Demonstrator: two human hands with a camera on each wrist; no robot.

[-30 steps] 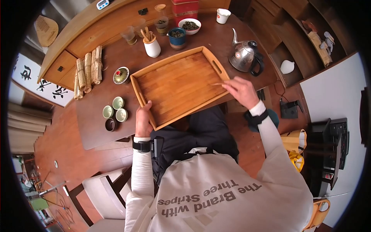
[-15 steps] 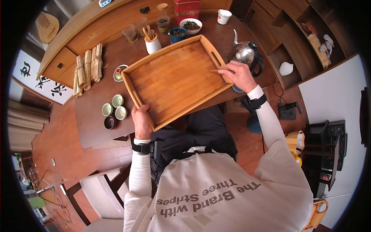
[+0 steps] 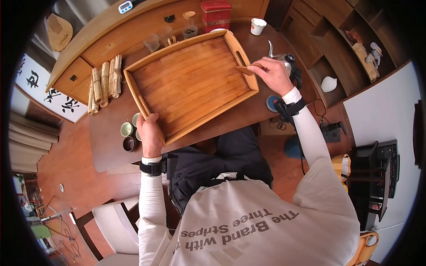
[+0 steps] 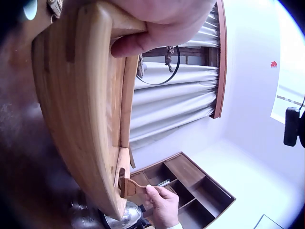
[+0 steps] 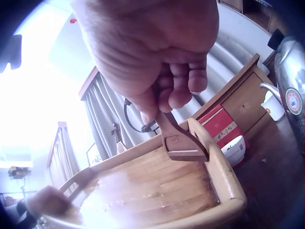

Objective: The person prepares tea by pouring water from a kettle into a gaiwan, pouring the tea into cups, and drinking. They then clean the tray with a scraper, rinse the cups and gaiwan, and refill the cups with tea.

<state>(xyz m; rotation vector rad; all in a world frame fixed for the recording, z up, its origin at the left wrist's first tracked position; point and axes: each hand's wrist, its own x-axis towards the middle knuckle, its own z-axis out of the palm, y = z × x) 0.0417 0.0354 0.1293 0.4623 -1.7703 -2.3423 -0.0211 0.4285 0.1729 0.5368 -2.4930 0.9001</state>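
Note:
A wooden slatted tray (image 3: 191,84) with cut-out handles is held above the dark table (image 3: 111,146). My left hand (image 3: 148,128) grips its near left end, thumb over the rim; the left wrist view shows that hand (image 4: 143,28) clamped on the tray (image 4: 81,119). My right hand (image 3: 262,70) pinches a small flat wooden tool (image 3: 245,68) whose tip lies at the tray's right rim beside the handle slot. In the right wrist view my right hand (image 5: 157,71) has its fingers curled round the tool (image 5: 183,143) over the tray (image 5: 157,191).
A steel kettle (image 3: 286,60) stands just behind my right hand, a blue coaster (image 3: 272,103) below it. Small tea cups (image 3: 128,133) sit by my left hand. Bamboo rolls (image 3: 104,82), a red tin (image 3: 216,13), a glass jar (image 3: 190,24) and a white cup (image 3: 257,25) are at the far side.
The tray has risen and moved away from me and leftward, now covering the bowls and utensil holder. Both hands travelled with it; the right hand keeps the tool at the rim.

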